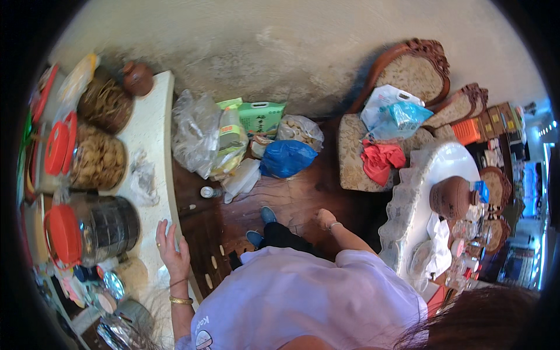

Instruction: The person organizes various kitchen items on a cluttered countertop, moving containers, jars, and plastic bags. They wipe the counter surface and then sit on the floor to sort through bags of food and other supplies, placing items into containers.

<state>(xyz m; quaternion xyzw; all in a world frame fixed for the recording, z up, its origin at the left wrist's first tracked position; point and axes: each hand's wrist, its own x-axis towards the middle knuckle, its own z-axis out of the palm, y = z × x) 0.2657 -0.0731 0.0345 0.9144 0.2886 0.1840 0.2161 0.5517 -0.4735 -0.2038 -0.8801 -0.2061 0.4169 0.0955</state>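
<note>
My left hand (173,250), with a ring and a bracelet, is at the edge of a white countertop (162,131), fingers apart and nothing in it. Large lidded jars stand beyond it: one with dark contents (109,229), one with pale brown dried pieces (98,157). A crumpled clear plastic bag (143,181) lies on the counter. My right hand (326,218) hangs over the wooden floor (280,192), its fingers curled; whether it holds anything cannot be told. Ahead on the floor sit a blue plastic bag (288,158), a clear bag of pale pieces (299,132) and a green package (262,119).
A carved upholstered chair (352,170) at the right bears plastic bags and a red bag (383,161). Nearer stands a table with a lace-edged white cloth (446,159), holding a brown clay pot (450,197) and several jars. A small bottle (209,192) is on the floor by the counter.
</note>
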